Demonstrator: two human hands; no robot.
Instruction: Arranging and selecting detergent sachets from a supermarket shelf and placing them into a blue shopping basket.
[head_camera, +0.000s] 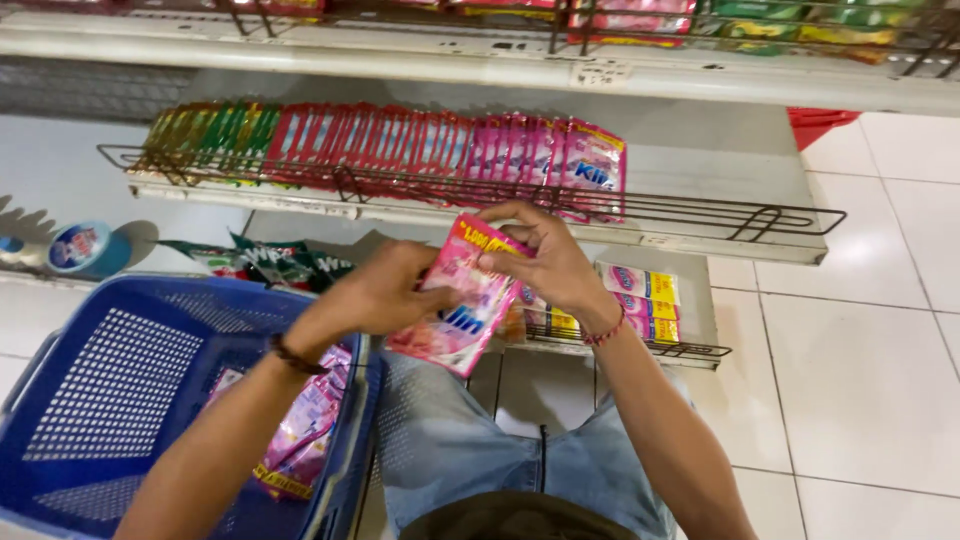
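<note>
1. The left hand (385, 293) and the right hand (545, 262) both grip one pink sachet (462, 300), held in the air before the shelf (690, 238).
2. A row of green, red and pink sachets (400, 145) stands along the shelf's front rail.
3. More pink packs lie in the blue basket (110, 390), lower left.

A big blue basket (120, 400) sits at 8 o'clock, with more pink packets (310, 420) inside it. A long row of green, red and pink packets (400, 150) stands behind a wire rail (700, 215) at 12 o'clock. Small boxes (640, 300) are stacked low at 3 o'clock. A round blue tub (85, 248) rests at 9 o'clock.
</note>
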